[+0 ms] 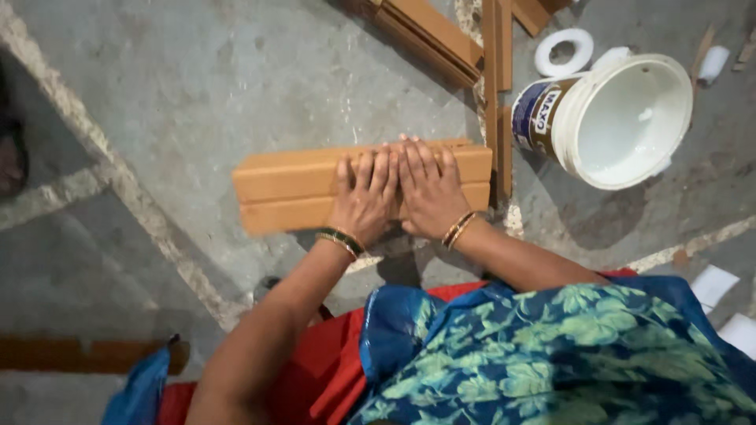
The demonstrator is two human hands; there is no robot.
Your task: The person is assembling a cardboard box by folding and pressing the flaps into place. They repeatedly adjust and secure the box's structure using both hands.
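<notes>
Two hands lay flat on the wooden board (315, 189), which I took as my landmark on the grey concrete floor (236, 79). I saw the left hand (364, 201) and the right hand (429, 193) side by side and touching, palms down on the board's right half. Fingers were extended and pressed together, curled around nothing; the fingertips reached the board's far edge. I noted bangles (341, 241) on the left wrist and more on the right.

The board ran left to right just ahead of the person and appeared to be two orange-brown lengths lying edge to edge, with a groove between them.

Obstructions: at the board's right end, a narrow upright strip of wood (498, 102) lay at right angles to it, touching or nearly so. Beyond the board's far edge, up and to the right, lay a stack of similar boards (429, 35) set diagonally.

Right of the strip, a white plastic bucket (622, 118) lay tipped on its side, its open mouth facing the camera and a whitish inside showing. A blue and brown label band wrapped its wall. Beyond the bucket sat a white ring of tape (564, 52). White paper scraps (715, 285) lay on the floor well right of the board, nearer the person.

A pale painted line (118, 173) crossed the floor left of the board.
</notes>
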